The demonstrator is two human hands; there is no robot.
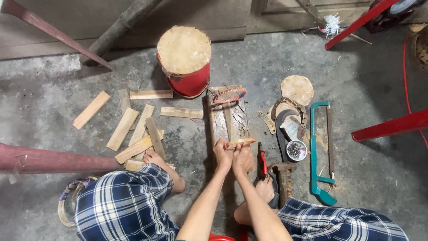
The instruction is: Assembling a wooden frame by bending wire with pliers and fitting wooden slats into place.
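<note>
Pale, flat bamboo slats, rough-cut and of uneven length, lie scattered on the grey, stained concrete floor at the left, beside the person's bare foot. Behind them stands a red cylindrical drum with a worn, tan, mottled top.

At the centre, a weathered wooden block, scarred and flaking, rests lengthwise on the floor. The left hand and right hand are pressed side by side at its near end, both clenched around a thin pale bamboo strip that lies crosswise just above the knuckles, on the block's near edge.

Just right of the hands lie red-handled pliers, then a rusty hammer, a small round tin of dark nails, and a teal metal-framed hacksaw with a thin blade.
</note>
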